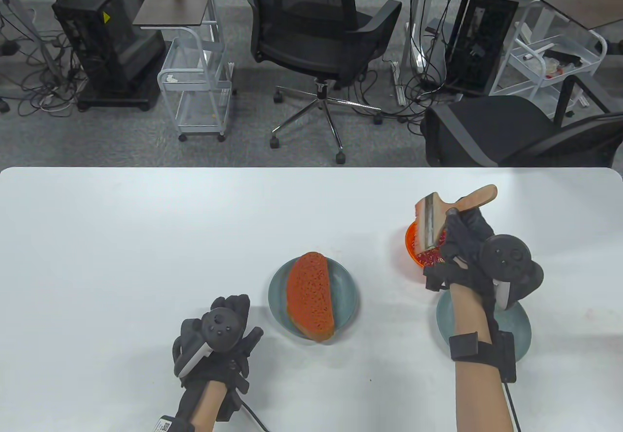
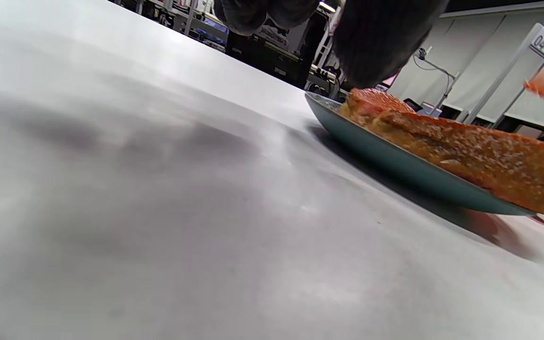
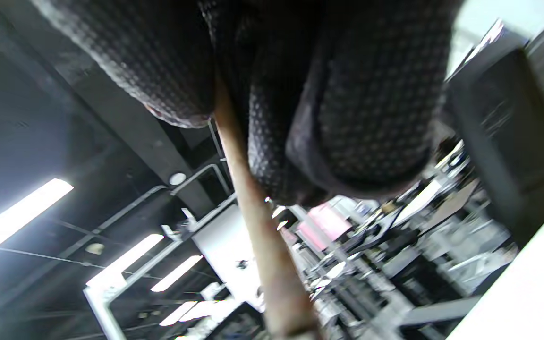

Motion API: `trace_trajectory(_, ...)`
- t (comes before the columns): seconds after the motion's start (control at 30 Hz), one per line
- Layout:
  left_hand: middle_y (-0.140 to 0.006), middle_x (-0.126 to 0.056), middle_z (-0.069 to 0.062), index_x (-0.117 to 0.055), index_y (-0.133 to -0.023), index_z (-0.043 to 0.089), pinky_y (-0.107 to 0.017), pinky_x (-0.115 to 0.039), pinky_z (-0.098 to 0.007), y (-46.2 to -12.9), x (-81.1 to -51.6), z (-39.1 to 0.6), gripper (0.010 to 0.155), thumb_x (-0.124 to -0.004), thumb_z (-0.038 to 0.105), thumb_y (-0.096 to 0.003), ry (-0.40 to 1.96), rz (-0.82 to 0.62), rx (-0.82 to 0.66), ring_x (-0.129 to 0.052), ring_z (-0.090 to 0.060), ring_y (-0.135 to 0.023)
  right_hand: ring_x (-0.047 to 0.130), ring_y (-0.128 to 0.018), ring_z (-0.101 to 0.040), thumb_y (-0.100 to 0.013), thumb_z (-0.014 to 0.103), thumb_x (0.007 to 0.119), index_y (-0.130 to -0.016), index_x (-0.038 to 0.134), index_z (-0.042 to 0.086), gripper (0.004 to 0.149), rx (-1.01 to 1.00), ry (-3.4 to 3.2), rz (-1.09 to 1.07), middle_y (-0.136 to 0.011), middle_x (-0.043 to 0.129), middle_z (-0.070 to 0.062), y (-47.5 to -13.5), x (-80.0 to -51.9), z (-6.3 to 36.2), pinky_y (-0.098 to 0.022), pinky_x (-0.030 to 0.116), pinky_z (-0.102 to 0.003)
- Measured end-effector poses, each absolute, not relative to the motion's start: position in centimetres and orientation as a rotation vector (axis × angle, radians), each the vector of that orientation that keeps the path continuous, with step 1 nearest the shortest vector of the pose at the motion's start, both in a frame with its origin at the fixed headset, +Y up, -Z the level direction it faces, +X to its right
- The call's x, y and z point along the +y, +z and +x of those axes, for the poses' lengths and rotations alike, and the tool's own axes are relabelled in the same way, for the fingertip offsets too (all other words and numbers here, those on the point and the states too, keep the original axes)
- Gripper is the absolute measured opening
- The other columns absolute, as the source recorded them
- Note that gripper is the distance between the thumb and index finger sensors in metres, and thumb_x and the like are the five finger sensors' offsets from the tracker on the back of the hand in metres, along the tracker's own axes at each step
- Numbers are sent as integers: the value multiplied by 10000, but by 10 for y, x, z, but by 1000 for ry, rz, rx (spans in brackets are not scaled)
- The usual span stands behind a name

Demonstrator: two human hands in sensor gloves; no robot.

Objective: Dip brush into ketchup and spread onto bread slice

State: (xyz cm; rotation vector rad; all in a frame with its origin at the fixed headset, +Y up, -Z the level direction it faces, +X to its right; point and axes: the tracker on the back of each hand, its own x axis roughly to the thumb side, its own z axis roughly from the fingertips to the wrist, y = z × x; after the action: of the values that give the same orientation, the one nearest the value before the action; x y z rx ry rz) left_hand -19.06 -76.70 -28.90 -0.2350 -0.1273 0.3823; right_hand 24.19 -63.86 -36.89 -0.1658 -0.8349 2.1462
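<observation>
A bread slice (image 1: 310, 296) coated orange-red lies on a teal plate (image 1: 348, 292) near the table's middle. It also shows in the left wrist view (image 2: 480, 158) on the plate (image 2: 395, 163). My right hand (image 1: 465, 247) grips a wooden-handled flat brush (image 1: 448, 213), held tilted above an orange bowl of ketchup (image 1: 422, 249). In the right wrist view the gloved fingers (image 3: 347, 94) wrap the wooden handle (image 3: 262, 236). My left hand (image 1: 219, 339) rests on the table left of the plate and holds nothing.
A second teal plate (image 1: 516, 322) lies under my right wrist. The white table (image 1: 121, 237) ends at its far edge, with office chairs (image 1: 316, 28), carts and computer towers on the floor beyond.
</observation>
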Motion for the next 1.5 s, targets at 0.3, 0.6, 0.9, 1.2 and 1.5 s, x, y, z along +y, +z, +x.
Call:
trace_trajectory(0.3, -1201, -296, -117, -331, -1161, 195, -706, -229, -566, -299, -778, -161, 672, -668, 454, -640, 281, -322, -221, -194, -413, -1091, 1118, -380, -328, -507, 271, 892, -858, 832, -68, 492, -570, 2046, 11, -636, 963, -297, -361, -685, 122, -222, 1017, -327)
trace_trajectory(0.6, -1200, -286, -121, -345, -1158, 180, -703, -218, -574, -298, -786, -159, 656, -647, 458, -646, 287, -385, -218, -181, -423, -1087, 1114, -373, -354, -501, 244, 901, -850, 835, -94, 490, -523, 2129, -24, -627, 958, -321, -352, -717, 97, -216, 1015, -347)
trace_trajectory(0.9, -1201, -307, -127, -302, -1154, 199, -702, -225, -580, -297, -789, -160, 660, -637, 460, -648, 309, -402, -211, -199, -435, -1086, 1125, -375, -316, -504, 268, 893, -851, 831, -79, 495, -625, 2096, -1, -625, 965, -297, -346, -711, 99, -217, 1027, -310)
trace_trajectory(1.2, -1207, -249, -116, -191, -1141, 235, -687, -220, -638, -294, -794, -162, 692, -625, 464, -652, 354, -482, -177, -146, -489, -1070, 1114, -367, -334, -498, 256, 895, -845, 834, -91, 495, -745, 2247, -27, -620, 961, -308, -350, -716, 106, -212, 1011, -334)
trace_trajectory(1.5, -1195, -174, -110, -103, -1121, 253, -689, -208, -643, -292, -798, -161, 729, -621, 469, -655, 350, -510, -175, -98, -463, -1065, 1110, -377, -330, -507, 262, 891, -857, 828, -81, 494, -482, 2043, 89, -631, 956, -304, -353, -726, 80, -220, 1007, -331)
